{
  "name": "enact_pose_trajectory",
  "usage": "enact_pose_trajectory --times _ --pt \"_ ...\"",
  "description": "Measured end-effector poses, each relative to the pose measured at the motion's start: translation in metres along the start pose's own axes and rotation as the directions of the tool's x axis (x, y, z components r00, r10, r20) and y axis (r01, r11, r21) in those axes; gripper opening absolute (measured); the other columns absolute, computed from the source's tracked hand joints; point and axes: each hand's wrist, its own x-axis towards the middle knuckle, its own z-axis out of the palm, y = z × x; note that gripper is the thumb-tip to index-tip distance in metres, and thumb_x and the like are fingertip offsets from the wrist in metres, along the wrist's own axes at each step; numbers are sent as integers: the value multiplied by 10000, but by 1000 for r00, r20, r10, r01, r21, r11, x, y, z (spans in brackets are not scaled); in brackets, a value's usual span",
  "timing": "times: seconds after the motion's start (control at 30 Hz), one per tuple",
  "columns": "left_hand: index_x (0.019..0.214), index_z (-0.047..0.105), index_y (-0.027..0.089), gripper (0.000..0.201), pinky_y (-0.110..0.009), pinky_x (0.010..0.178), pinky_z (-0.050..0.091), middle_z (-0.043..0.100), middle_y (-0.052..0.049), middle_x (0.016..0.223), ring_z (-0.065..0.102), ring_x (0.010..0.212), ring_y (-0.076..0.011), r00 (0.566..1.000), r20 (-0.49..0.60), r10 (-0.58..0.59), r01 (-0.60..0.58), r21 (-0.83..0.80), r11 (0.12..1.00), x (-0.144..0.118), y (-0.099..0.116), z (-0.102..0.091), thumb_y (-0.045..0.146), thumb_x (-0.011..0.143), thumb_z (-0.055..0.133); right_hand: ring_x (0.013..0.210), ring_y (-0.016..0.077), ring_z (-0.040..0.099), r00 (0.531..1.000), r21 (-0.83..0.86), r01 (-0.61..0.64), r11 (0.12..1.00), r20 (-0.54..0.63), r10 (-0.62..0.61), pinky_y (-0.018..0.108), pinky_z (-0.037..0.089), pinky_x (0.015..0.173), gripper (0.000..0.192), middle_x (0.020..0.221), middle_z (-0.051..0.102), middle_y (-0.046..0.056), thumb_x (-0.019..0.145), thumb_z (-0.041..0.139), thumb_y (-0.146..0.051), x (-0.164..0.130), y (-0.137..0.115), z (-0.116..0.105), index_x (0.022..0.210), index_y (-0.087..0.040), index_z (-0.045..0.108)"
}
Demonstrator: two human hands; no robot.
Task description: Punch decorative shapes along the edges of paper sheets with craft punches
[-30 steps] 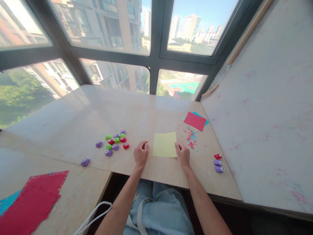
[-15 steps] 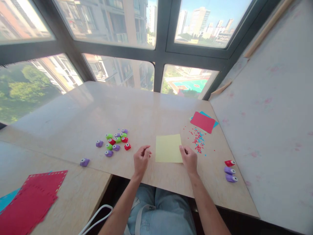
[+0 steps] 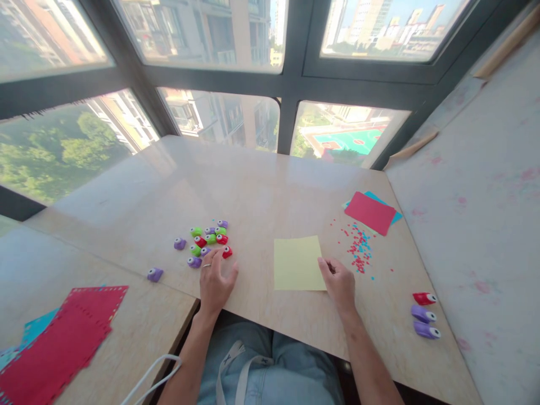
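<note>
My right hand (image 3: 340, 286) pinches the right edge of a pale yellow sheet of paper (image 3: 296, 263), which lies on the table in front of me. To the left, my left hand (image 3: 216, 286) is spread open over the near side of a cluster of small craft punches in purple, green and red. Its fingertips are by a purple punch (image 3: 205, 251) and a red punch (image 3: 226, 252); whether they touch either one I cannot tell. A green punch (image 3: 210, 239) sits just beyond the fingers. Nothing shows in the left hand's grasp.
Red paper (image 3: 370, 212) lies over blue sheets at the back right, near scattered red and blue paper bits (image 3: 360, 250). Several punches (image 3: 424, 314) line the right edge by the wall. Red sheets with punched edges (image 3: 54, 349) and a white cable (image 3: 154, 371) are at left.
My left hand has moved left from beside the yellow paper to the punch cluster, and its fingers have opened. My right hand still holds the paper. The view has shifted slightly.
</note>
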Motion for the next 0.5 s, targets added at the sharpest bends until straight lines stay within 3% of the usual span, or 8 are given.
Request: enact_pose_trajectory --times 0.2,0.5 --pt "1151 611 196 314 -427 912 469 675 -123 1073 621 987 -292 989 144 -41 37 33 999 3 -12 7 351 884 555 542 187 587 1000 -6 14 1000 -2 -14 267 373 546 466 575 640 42 835 457 -552 0 0 0 714 -174 702" --pt "1127 654 221 252 -387 891 485 718 -74 1026 643 943 -237 945 317 87 -23 -200 980 15 6 30 265 890 580 596 197 621 997 67 -7 998 75 2 264 418 574 468 639 680 48 810 491 -532 0 3 -2 850 -146 751"
